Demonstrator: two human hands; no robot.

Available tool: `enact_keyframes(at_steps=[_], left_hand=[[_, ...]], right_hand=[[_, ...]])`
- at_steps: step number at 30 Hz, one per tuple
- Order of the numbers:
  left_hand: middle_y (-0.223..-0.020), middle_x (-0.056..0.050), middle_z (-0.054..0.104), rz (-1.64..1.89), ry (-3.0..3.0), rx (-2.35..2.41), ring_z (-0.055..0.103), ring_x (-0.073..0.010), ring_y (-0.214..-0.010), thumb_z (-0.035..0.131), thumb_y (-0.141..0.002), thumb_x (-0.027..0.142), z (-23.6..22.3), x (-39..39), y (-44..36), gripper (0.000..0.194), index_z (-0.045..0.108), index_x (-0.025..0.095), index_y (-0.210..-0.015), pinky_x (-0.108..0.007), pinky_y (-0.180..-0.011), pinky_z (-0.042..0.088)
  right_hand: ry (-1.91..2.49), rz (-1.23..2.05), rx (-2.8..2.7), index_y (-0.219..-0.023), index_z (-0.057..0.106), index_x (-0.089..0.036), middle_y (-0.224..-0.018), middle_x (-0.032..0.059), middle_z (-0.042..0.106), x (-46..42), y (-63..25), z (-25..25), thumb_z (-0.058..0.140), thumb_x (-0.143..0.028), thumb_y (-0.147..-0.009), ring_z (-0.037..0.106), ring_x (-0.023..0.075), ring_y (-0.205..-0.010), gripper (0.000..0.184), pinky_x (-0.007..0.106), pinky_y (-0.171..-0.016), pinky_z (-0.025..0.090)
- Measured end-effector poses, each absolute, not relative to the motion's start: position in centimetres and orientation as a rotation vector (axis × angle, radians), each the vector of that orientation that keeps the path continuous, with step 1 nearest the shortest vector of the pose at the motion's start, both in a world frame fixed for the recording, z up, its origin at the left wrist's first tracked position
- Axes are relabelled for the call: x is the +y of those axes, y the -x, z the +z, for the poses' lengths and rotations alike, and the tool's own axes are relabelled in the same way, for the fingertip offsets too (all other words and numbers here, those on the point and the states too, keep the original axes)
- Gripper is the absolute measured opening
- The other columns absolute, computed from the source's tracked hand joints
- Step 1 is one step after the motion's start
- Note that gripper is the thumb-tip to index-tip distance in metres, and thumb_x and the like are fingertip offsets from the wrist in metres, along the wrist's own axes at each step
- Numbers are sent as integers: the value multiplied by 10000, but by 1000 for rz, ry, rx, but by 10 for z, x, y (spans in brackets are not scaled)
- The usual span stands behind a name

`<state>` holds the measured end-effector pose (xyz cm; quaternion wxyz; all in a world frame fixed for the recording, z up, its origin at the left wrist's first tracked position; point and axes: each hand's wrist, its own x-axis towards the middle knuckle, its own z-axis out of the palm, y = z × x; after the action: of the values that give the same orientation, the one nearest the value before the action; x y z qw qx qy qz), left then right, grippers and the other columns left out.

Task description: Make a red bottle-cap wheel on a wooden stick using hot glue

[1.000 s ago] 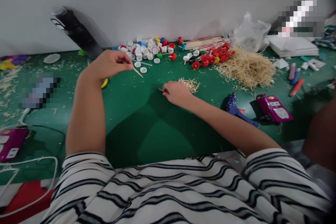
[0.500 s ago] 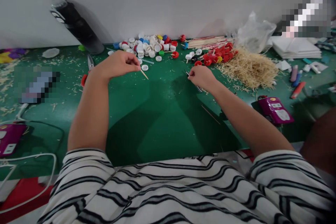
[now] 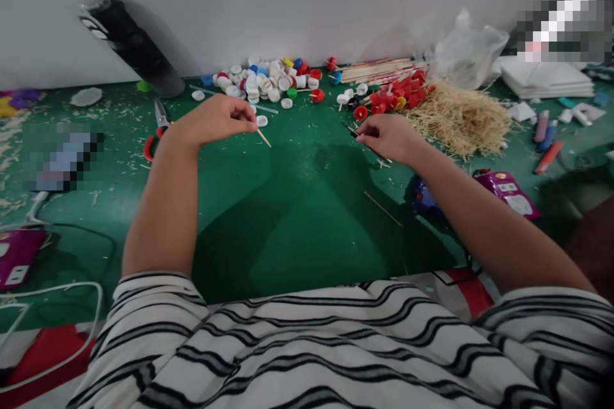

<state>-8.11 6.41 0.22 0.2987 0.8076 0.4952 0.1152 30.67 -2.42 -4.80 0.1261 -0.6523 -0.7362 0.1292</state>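
Observation:
My left hand [image 3: 225, 120] is closed in a pinch on a short wooden stick [image 3: 263, 137], its pointed end slanting down to the right over the green table [image 3: 288, 230]. To the right, my right hand [image 3: 388, 135] has its fingers closed around a thin dark rod-like tool [image 3: 352, 130]; its exact kind is too small to tell. Just beyond the hands lies a heap of mostly white bottle caps [image 3: 273, 83]. Red caps on sticks [image 3: 398, 92] are grouped past my right hand. Red-handled scissors [image 3: 160, 116] lie beside my left forearm, partly hidden by it.
Wood shavings [image 3: 465, 118] are piled at the right, next to a bundle of sticks [image 3: 378, 70] and a clear plastic bag [image 3: 467, 51]. A thin rod [image 3: 382, 208] lies nearer me. A black bottle [image 3: 132, 45] stands at the back left; a phone [image 3: 67, 160] rests left.
My right hand has shifted to the right with the dark tool, and its forearm has swung outward. The left hand still holds the stick in nearly the same place.

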Motion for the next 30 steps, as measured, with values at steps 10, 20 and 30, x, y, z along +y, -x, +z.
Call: enact_keyframes(at_steps=[10,20,30], left_hand=[[-833,-42,726,248,-2167,1303,632,-173,-781,717,-761,487,3,59,74,340,753,197,-935,-315,-747,453],[-826,-49,727,211,-2158,1329,613,-179,-767,727,-737,472,4,59,69,313,742,201,-894,-323,-735,459],[-819,-53,712,215,-2140,1300,597,-169,-756,719,-729,467,0,58,67,321,734,191,-893,-315,-716,443]], right_hand=[[2146,399,-2155,-1056,816,-271,-998,51,817,-61,-303,-61,646,-366,-904,724,246,-898,247,346,-667,486],[1924,504,-1724,-980,814,-216,-904,61,791,-45,-350,-45,787,-339,-828,681,206,-809,198,393,-815,537],[1741,666,-1450,-1012,784,-206,-832,57,737,-122,-360,-54,805,-475,-766,635,198,-720,366,379,-700,515]])
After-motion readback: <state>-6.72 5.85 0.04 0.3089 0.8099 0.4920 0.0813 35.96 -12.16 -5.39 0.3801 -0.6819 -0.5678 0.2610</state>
